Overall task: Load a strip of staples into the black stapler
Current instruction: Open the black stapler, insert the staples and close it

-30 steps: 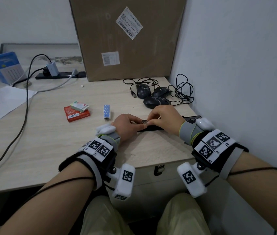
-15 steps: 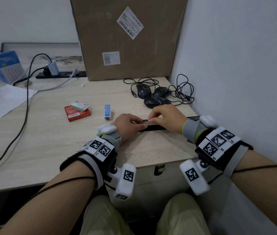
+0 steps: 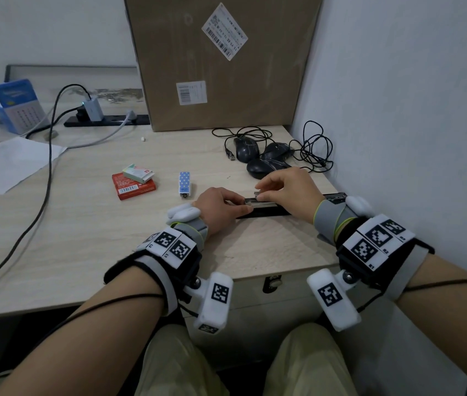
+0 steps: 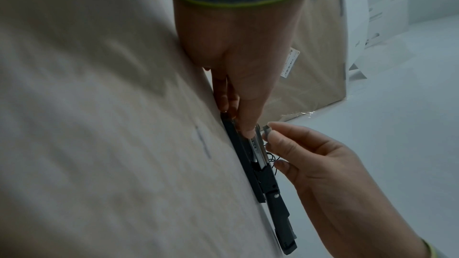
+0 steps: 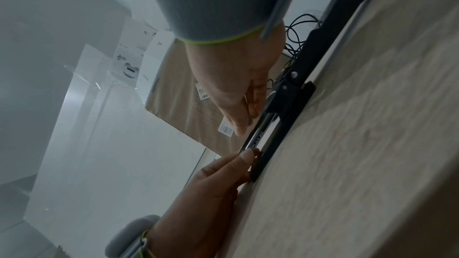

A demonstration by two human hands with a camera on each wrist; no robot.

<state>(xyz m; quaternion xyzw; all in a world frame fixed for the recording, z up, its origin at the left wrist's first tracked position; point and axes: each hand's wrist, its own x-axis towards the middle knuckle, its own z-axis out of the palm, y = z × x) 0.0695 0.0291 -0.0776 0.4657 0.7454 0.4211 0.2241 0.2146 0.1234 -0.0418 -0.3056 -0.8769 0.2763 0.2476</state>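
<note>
The black stapler (image 3: 266,210) lies opened out flat on the desk near its right front corner, with the silver magazine channel facing up. My left hand (image 3: 236,202) grips its left end, thumb pressed on the magazine (image 4: 257,144). My right hand (image 3: 259,193) hovers just over the channel and pinches a short silvery staple strip (image 4: 266,128) between thumb and forefinger. In the right wrist view the stapler (image 5: 293,95) runs along the desk, and my right fingertips (image 5: 242,125) sit close above its rail. The stapler's right end is hidden behind my right wrist.
A red staple box (image 3: 133,190) with a small pale box (image 3: 138,172) on it and a blue dotted stapler (image 3: 184,184) lie to the left. Several computer mice (image 3: 263,158) and cables sit behind. A big cardboard box (image 3: 221,61) stands at the back, the wall (image 3: 398,124) close on the right.
My right hand's fingertips have shifted slightly right and up over the magazine with the strip. The left hand keeps its hold on the stapler.
</note>
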